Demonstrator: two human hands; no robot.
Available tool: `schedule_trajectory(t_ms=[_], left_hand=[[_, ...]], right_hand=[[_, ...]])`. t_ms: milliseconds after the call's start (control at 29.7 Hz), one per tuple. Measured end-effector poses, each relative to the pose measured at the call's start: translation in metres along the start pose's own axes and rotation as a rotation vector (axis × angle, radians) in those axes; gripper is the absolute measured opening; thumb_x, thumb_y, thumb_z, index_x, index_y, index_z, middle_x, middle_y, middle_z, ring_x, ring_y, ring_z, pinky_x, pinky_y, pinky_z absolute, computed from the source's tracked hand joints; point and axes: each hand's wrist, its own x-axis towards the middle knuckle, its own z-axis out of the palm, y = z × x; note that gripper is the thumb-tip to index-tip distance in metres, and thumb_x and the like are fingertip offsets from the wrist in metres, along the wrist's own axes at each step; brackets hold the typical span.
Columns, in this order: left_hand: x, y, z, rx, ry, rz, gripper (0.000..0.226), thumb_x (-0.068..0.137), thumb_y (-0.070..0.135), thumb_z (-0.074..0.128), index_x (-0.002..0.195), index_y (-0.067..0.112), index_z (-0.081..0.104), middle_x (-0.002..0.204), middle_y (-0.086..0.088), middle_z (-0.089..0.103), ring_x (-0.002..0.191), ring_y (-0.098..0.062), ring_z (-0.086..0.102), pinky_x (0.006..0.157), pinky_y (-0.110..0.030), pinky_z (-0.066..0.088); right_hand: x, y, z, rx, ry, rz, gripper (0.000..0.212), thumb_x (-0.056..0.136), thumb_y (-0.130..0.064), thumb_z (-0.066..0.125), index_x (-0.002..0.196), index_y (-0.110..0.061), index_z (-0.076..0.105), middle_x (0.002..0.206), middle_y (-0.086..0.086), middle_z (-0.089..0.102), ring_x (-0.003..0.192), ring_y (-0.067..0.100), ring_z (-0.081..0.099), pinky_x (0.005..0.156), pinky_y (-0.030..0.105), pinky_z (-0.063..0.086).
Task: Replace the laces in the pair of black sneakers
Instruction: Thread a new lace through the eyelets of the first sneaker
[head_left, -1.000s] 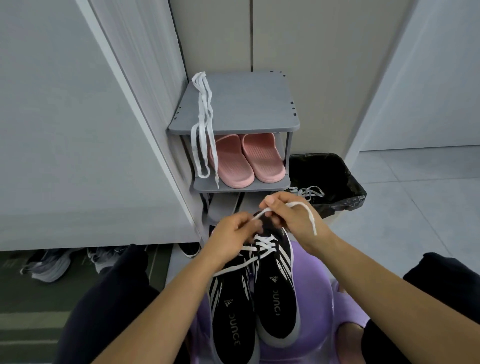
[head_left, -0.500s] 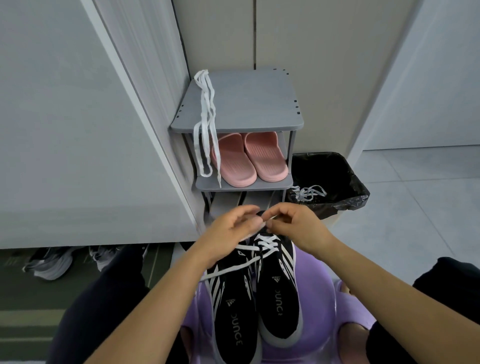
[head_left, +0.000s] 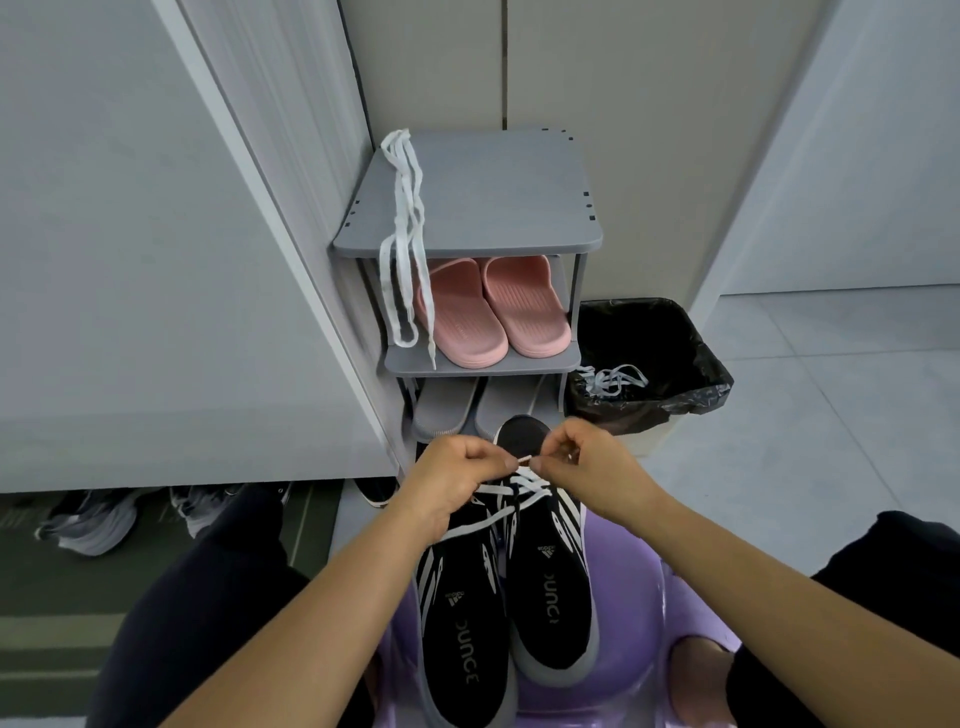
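Observation:
Two black sneakers with white stripes lie side by side on a purple stool (head_left: 628, 613), toes pointing away: the left sneaker (head_left: 462, 639) and the right sneaker (head_left: 550, 587). A white lace (head_left: 522, 486) crosses the right sneaker's front eyelets. My left hand (head_left: 457, 478) and my right hand (head_left: 587, 465) meet above that shoe's toe. Each hand pinches the white lace, with a short lace end showing between the fingertips. One strand trails back across the left sneaker.
A grey shoe rack (head_left: 478, 208) stands ahead with a spare white lace (head_left: 405, 234) draped over its top shelf, pink slippers (head_left: 493, 306) below and grey slippers (head_left: 478, 405) lower. A black-lined bin (head_left: 649, 358) to the right holds white laces (head_left: 613, 379). Grey sneakers (head_left: 88, 519) sit left.
The loose loop of lace that hung over my right hand is gone. Both hands have closed in together over the right sneaker's toe, pinching a short lace end.

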Motion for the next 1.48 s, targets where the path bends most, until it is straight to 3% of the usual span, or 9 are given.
schedule_trajectory(t_ms=[101, 169, 236, 303, 438, 641, 1113, 1281, 1483], left_hand=[[0.001, -0.011, 0.008, 0.13, 0.031, 0.071, 0.009, 0.081, 0.015, 0.07, 0.073, 0.018, 0.066, 0.069, 0.009, 0.063, 0.066, 0.001, 0.056, 0.066, -0.011, 0.04], [0.001, -0.019, 0.016, 0.22, 0.031, 0.1, 0.006, 0.08, 0.015, 0.071, 0.075, 0.016, 0.068, 0.07, 0.008, 0.062, 0.066, -0.001, 0.056, 0.061, -0.006, 0.04], [0.002, -0.026, 0.022, 0.308, 0.037, 0.129, 0.005, 0.08, 0.018, 0.071, 0.081, 0.013, 0.072, 0.077, 0.005, 0.065, 0.075, -0.006, 0.06, 0.071, -0.013, 0.045], [0.003, -0.031, 0.025, 0.353, 0.048, 0.148, 0.009, 0.08, 0.019, 0.071, 0.083, 0.012, 0.073, 0.087, 0.002, 0.067, 0.086, -0.011, 0.061, 0.08, -0.025, 0.048], [0.007, -0.037, 0.034, 0.422, 0.106, 0.189, 0.011, 0.08, 0.021, 0.07, 0.085, 0.012, 0.073, 0.1, -0.004, 0.064, 0.097, -0.017, 0.059, 0.085, -0.028, 0.045], [0.009, -0.04, 0.044, 0.39, 0.104, 0.165, 0.012, 0.081, 0.02, 0.068, 0.086, 0.01, 0.074, 0.093, -0.002, 0.072, 0.092, -0.017, 0.064, 0.089, -0.035, 0.048], [0.01, -0.04, 0.048, 0.425, 0.041, 0.212, 0.012, 0.082, 0.016, 0.066, 0.087, 0.008, 0.074, 0.092, -0.004, 0.072, 0.09, -0.017, 0.065, 0.083, -0.028, 0.049], [0.011, -0.041, 0.049, 0.531, 0.123, 0.214, 0.016, 0.084, 0.019, 0.062, 0.091, 0.01, 0.073, 0.096, -0.005, 0.071, 0.092, -0.02, 0.064, 0.084, -0.031, 0.049], [0.012, -0.042, 0.047, 0.348, 0.071, 0.171, 0.011, 0.082, 0.015, 0.066, 0.085, 0.008, 0.073, 0.09, -0.005, 0.072, 0.089, -0.018, 0.066, 0.086, -0.032, 0.05]], right_hand=[[-0.004, 0.013, 0.009, -0.318, -0.149, 0.178, 0.037, 0.082, -0.044, 0.063, 0.067, -0.013, 0.049, 0.063, -0.002, 0.052, 0.063, 0.014, 0.052, 0.053, 0.021, 0.035], [-0.006, 0.015, 0.015, -0.372, -0.149, 0.222, 0.031, 0.079, -0.039, 0.063, 0.067, -0.015, 0.048, 0.066, 0.001, 0.057, 0.074, 0.022, 0.061, 0.058, 0.026, 0.042], [-0.006, 0.013, 0.012, -0.362, -0.117, 0.258, 0.016, 0.077, -0.027, 0.061, 0.076, -0.011, 0.06, 0.076, 0.009, 0.068, 0.079, 0.026, 0.067, 0.069, 0.029, 0.051], [-0.007, 0.014, 0.006, -0.244, -0.09, 0.291, 0.013, 0.077, -0.016, 0.06, 0.078, -0.005, 0.067, 0.075, 0.013, 0.07, 0.069, 0.025, 0.068, 0.063, 0.028, 0.052], [-0.01, 0.022, 0.001, 0.224, -0.055, 0.387, 0.016, 0.079, 0.005, 0.06, 0.067, -0.005, 0.064, 0.062, 0.01, 0.06, 0.051, 0.016, 0.058, 0.047, 0.02, 0.049], [-0.011, 0.03, 0.0, 0.449, -0.063, 0.439, 0.017, 0.08, 0.01, 0.06, 0.069, -0.004, 0.064, 0.062, 0.01, 0.06, 0.051, 0.013, 0.055, 0.046, 0.018, 0.05], [-0.012, 0.03, -0.003, 0.464, -0.081, 0.416, 0.013, 0.08, 0.008, 0.063, 0.071, -0.002, 0.066, 0.057, 0.005, 0.064, 0.046, 0.008, 0.06, 0.051, 0.018, 0.053], [-0.014, 0.029, -0.003, 0.479, -0.084, 0.419, 0.012, 0.081, 0.008, 0.062, 0.074, -0.001, 0.067, 0.062, 0.007, 0.066, 0.051, 0.011, 0.062, 0.053, 0.019, 0.054], [-0.016, 0.032, -0.004, 0.513, -0.08, 0.422, 0.011, 0.081, 0.009, 0.061, 0.076, 0.001, 0.067, 0.063, 0.009, 0.066, 0.05, 0.01, 0.063, 0.049, 0.018, 0.051]])
